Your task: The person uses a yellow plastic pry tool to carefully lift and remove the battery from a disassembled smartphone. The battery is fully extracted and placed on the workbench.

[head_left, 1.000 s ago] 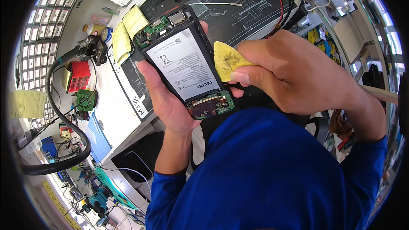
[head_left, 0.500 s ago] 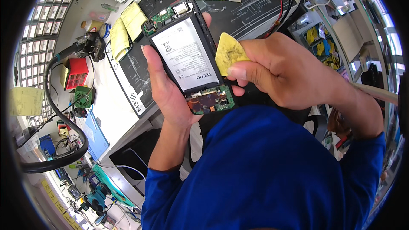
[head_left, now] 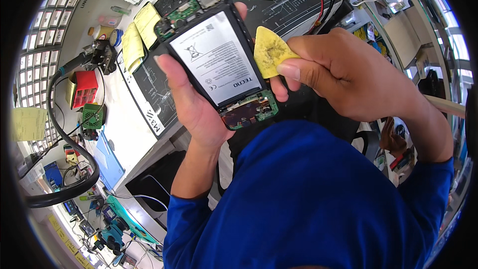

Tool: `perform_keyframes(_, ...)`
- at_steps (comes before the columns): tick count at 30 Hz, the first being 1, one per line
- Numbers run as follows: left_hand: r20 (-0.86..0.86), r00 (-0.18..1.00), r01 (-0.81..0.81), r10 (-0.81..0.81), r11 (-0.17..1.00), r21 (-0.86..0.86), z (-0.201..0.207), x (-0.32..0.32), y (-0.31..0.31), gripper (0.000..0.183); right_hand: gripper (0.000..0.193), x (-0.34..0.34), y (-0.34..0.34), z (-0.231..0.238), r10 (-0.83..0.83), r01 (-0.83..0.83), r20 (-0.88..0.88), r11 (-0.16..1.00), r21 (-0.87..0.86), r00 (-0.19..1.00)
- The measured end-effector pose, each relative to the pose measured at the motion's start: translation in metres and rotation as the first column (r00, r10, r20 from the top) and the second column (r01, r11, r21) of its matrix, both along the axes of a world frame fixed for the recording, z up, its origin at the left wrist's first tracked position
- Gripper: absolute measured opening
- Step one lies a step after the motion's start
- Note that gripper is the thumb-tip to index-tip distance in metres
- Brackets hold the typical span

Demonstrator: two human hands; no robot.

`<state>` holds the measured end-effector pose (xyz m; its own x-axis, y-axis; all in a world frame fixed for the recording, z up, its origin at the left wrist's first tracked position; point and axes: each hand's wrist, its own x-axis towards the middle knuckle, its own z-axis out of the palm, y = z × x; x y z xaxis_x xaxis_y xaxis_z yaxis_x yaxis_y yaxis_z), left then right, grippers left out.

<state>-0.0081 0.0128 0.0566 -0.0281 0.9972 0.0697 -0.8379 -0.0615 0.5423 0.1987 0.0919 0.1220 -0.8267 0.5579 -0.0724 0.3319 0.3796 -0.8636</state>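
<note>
An opened smartphone lies tilted across my left hand, with the thumb along its left edge and fingertips showing past its right edge. Its white battery fills the middle, and green circuit boards show at both ends. Between the thumb and curled fingers of my right hand is a yellow, worn triangular pry pick with dark smudges. The pick stands at the phone's right edge; whether its edge is inside the seam I cannot tell.
Beyond the phone, a dark printed work mat covers the bench. Yellow note pads, a red box and a thick black flexible arm are on the left. Red and black cables run at the back right, near cluttered shelves.
The phone and my left hand have shifted slightly left and up, with the phone tilted a little more. My right hand has moved slightly right, the pick still in it.
</note>
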Motion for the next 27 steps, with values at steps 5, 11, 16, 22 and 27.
perform_keyframes(5,-0.098,0.987,0.123,-0.131,0.989,-0.08,-0.011,-0.005,-0.005,0.102,0.033,-0.003,0.008,-0.006,0.062,-0.065,-0.032,0.991,-0.115,0.998)
perform_keyframes(11,-0.153,0.982,0.079,-0.106,0.982,-0.17,-0.011,-0.008,-0.007,0.104,0.035,-0.006,0.011,-0.011,0.081,-0.088,-0.034,0.95,-0.3,0.996)
perform_keyframes(16,-0.145,0.984,0.078,-0.103,0.983,-0.166,-0.012,-0.011,-0.008,0.103,0.035,-0.011,0.012,-0.011,0.09,-0.089,-0.015,0.924,-0.371,0.996)
perform_keyframes(22,-0.181,0.983,-0.016,-0.016,0.985,-0.174,-0.012,-0.011,-0.008,0.099,0.036,-0.014,0.008,-0.017,0.09,-0.1,-0.045,0.937,-0.335,0.995)
perform_keyframes(27,0.004,0.992,-0.128,0.129,0.988,-0.091,-0.01,-0.014,-0.002,0.082,0.036,-0.017,-0.002,-0.024,-0.004,-0.034,-0.104,0.934,-0.356,0.995)
